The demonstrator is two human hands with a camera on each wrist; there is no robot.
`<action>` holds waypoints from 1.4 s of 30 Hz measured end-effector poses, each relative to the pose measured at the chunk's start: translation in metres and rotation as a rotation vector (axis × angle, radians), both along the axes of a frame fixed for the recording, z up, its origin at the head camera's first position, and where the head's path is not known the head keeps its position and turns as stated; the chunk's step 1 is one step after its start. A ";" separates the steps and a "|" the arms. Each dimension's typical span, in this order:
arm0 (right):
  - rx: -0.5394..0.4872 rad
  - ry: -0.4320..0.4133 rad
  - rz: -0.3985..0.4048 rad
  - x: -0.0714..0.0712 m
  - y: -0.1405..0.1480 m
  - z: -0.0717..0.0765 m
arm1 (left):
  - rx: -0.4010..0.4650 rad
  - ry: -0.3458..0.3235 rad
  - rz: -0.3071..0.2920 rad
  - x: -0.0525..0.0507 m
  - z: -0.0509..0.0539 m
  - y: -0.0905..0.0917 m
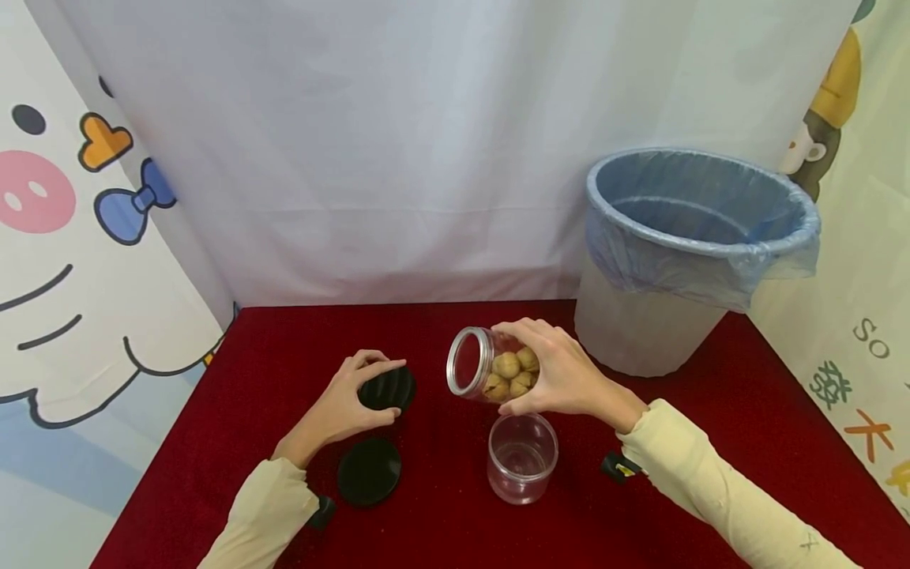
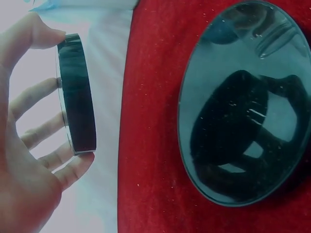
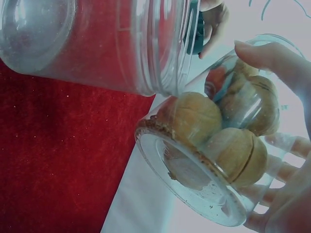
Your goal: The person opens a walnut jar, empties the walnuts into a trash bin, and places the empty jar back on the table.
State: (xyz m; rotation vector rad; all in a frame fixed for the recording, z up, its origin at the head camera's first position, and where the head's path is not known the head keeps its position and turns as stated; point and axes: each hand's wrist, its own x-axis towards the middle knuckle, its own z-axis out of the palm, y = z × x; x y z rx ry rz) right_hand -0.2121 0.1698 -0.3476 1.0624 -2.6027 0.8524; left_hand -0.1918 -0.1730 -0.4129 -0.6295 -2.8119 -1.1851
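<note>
My left hand (image 1: 341,403) grips a black round lid (image 1: 391,389) by its edge, thumb on one side and fingers on the other, above the red cloth. A second black lid (image 1: 369,472) lies flat just below that hand; its glossy top fills the right of the left wrist view. In my right hand (image 1: 562,371) is a clear jar (image 1: 486,354) with a silver rim, tipped on its side with its uncovered mouth facing left. Several walnuts (image 1: 507,365) sit inside it. An uncovered, empty clear jar (image 1: 522,466) stands upright just below the tilted one.
A tall bin (image 1: 640,316) lined with a blue bag stands at the back right of the red cloth (image 1: 298,340). White curtain (image 1: 398,142) closes off the back, and printed cartoon sheets hang on both sides.
</note>
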 end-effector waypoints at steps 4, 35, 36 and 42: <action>-0.001 0.004 0.002 0.000 0.001 0.000 | -0.015 -0.008 0.011 -0.001 -0.004 -0.001; 0.024 0.018 -0.032 -0.002 0.009 0.000 | -0.125 -0.106 0.060 -0.011 -0.028 -0.001; 0.026 0.019 -0.034 -0.002 0.009 0.000 | -0.134 -0.107 0.058 -0.012 -0.028 -0.001; 0.038 0.023 -0.047 -0.002 0.012 0.000 | -0.156 -0.114 0.062 -0.014 -0.031 0.001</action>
